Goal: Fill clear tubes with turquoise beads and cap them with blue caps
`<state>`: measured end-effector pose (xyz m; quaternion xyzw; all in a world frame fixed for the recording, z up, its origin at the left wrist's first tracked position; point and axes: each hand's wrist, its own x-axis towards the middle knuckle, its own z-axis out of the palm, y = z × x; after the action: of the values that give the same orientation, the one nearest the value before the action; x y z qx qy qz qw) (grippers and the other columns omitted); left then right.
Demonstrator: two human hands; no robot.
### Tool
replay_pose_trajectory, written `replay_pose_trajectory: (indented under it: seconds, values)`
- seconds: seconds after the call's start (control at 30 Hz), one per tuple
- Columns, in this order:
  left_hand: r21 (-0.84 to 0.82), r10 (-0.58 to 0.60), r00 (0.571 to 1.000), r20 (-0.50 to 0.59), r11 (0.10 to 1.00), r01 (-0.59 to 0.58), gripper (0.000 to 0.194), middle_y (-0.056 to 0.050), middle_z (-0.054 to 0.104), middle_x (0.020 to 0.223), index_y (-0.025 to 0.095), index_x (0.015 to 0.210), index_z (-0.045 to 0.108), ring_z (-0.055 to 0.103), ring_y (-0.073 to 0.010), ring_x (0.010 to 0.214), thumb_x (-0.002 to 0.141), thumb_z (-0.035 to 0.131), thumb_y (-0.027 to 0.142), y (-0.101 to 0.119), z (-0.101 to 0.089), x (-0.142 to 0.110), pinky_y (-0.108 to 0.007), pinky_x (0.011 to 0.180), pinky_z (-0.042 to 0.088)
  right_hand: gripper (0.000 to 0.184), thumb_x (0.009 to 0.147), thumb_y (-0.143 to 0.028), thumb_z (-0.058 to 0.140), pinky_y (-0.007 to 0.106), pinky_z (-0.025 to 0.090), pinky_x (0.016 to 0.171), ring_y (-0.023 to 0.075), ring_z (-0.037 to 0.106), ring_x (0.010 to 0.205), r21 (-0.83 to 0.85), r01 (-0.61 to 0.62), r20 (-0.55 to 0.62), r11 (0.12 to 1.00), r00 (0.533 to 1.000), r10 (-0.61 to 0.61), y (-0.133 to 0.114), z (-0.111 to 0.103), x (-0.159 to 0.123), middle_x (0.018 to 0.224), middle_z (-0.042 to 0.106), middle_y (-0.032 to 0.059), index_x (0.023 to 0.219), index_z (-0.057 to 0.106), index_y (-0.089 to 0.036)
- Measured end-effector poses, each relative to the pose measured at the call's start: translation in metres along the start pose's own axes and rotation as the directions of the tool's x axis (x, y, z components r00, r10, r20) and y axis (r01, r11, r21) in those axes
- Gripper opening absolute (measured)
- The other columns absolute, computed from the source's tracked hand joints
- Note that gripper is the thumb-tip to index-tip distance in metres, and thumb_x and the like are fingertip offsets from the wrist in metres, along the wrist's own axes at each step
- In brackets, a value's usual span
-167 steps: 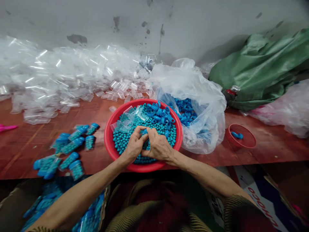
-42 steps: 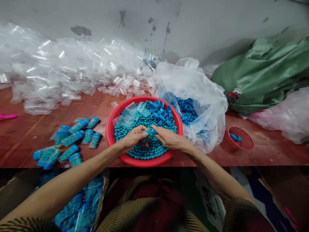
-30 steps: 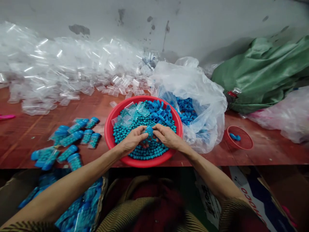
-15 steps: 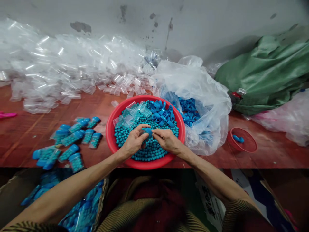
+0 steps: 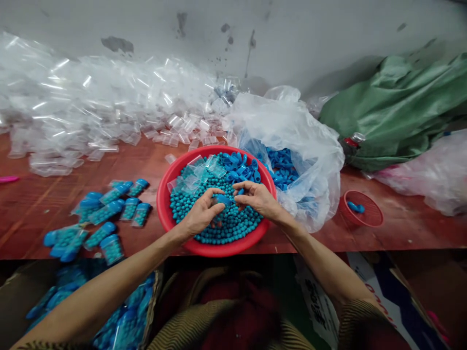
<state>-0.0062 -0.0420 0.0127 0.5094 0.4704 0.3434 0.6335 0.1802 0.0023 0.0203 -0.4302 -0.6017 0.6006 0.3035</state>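
Over the red basin (image 5: 166, 214), my left hand (image 5: 200, 214) is closed round a small clear bottle with a blue top (image 5: 221, 200), its body mostly hidden by the fingers. My right hand (image 5: 257, 199), just to the right, pinches a small blue plastic piece (image 5: 241, 192); its exact shape is hard to make out. The two hands are slightly apart. Turquoise beads (image 5: 233, 226) fill the basin. Several clear empty bottles (image 5: 195, 175) lie on the beads at the back left, and blue plastic caps (image 5: 242, 167) are heaped at the back right.
Filled bottles (image 5: 111, 248) lie left of the basin, above a box of more bottles (image 5: 126, 321). Clear empties (image 5: 91, 97) are piled behind. A plastic bag (image 5: 292, 116) of blue pieces, a small red basket (image 5: 365, 221) and a green sack (image 5: 386, 107) are rightward.
My right hand has moved away to the right from the bottle, a blue piece now showing between its fingers. My left hand still holds the bottle. The view has shifted slightly.
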Motion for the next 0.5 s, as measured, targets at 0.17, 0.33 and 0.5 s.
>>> replay_pose_trajectory:
  seconds: [0.17,0.33,0.5]
  values:
    - [0.053,0.115,0.992,-0.053,0.992,-0.112,0.051,0.008,0.045,0.065,0.021,0.127,0.036,0.043,-0.0048,0.04,0.081,0.055,0.032,-0.003,0.007,-0.001,-0.019,0.038,0.038,0.051,0.081,-0.026,0.056,0.038,0.051,0.084,0.0214,0.063,0.096,-0.275,0.169,-0.076,0.946,0.977,-0.197,0.002,0.019,-0.004,0.103,0.065,0.0092,0.131,0.047,-0.016]
    - [0.009,0.171,0.977,-0.126,0.985,-0.171,0.051,0.006,0.047,0.064,0.017,0.127,0.041,0.04,-0.0063,0.049,0.08,0.056,0.031,-0.005,0.011,-0.001,-0.02,0.048,0.036,0.085,0.076,-0.044,0.064,0.046,0.047,0.092,0.0327,0.049,0.12,-0.636,0.322,0.155,0.701,0.943,-0.293,0.006,0.038,-0.018,0.137,0.042,0.0217,0.144,0.025,-0.011]
    - [-0.018,0.182,0.975,-0.131,0.982,-0.186,0.046,0.001,0.056,0.08,0.015,0.117,0.048,0.047,-0.0087,0.066,0.077,0.059,0.035,-0.004,0.01,0.001,-0.021,0.063,0.039,0.092,0.075,-0.049,0.061,0.045,0.053,0.07,0.0338,0.059,0.1,-0.828,0.206,0.07,0.521,0.961,-0.269,0.009,0.052,-0.023,0.124,0.048,0.0233,0.145,0.017,-0.01]
